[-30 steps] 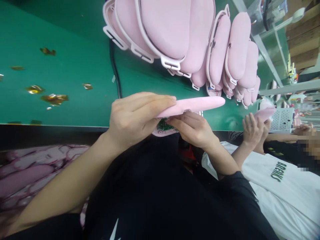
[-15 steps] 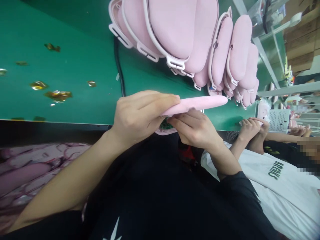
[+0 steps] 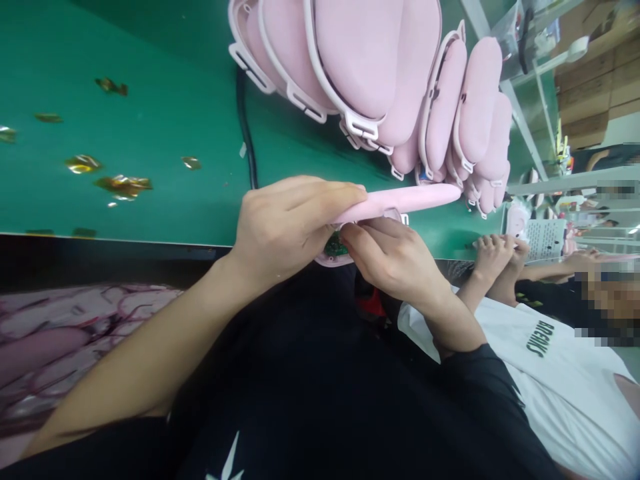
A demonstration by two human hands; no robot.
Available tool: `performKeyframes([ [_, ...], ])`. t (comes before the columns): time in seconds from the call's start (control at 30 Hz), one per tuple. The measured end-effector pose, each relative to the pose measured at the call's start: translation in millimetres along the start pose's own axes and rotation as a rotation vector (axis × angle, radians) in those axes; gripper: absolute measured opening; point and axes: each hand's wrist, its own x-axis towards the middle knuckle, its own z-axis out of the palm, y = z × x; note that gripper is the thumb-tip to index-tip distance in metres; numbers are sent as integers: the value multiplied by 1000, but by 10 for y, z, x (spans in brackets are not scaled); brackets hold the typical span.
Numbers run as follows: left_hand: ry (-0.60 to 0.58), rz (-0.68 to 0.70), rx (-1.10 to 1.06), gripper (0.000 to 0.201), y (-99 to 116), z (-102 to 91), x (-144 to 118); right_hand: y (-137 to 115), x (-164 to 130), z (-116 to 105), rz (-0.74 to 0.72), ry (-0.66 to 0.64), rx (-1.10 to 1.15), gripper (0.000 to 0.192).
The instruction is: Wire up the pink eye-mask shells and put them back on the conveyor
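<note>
Both hands hold one pink plastic casing at the table's front edge, its long side seen nearly edge-on. My left hand is closed round its left end, thumb and fingers pressed on the shell. Beneath the shell, my right hand has its fingers bent in against the casing's inner side. Between the hands a green circuit board shows, in a pink rimmed part below. A small white loop tab sticks out beyond my right knuckles. My right fingertips are partly hidden.
Several pink casings stand in a row on the green table. Scraps of amber film and a black cable lie leftward. Below are more pink parts. A co-worker in a white shirt sits at right.
The view has shifted slightly. My right fingers have moved a little along the casing's underside, and more of the green board shows. Both hands keep their hold.
</note>
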Motion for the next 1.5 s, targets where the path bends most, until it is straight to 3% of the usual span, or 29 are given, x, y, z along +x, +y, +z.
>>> performKeyframes([
  [0.23,30,24,9,28,-13,15,-9,-50,24,-40,22,20,-27,13],
  [0.57,-37,32,23,32,-4,-8,-24,-111,17,-8,36,13,-90,17],
  [0.83,28,14,92,28,57,68,-28,-379,55,36,77,18,-264,16],
  [1.0,-2,-12,152,27,76,49,-15,-460,-19,113,25,47,-350,20],
  [1.17,-123,-31,165,20,45,-7,19,-526,-104,138,-77,23,-526,28],
  [1.3,-20,-91,81,16,-1,-15,57,-410,-151,89,-44,22,-439,28],
  [1.37,49,-129,2,14,-20,-10,94,-300,-174,80,20,77,-331,24],
  [1.5,55,-197,-60,16,-24,22,203,-161,-140,207,159,221,-263,20],
])
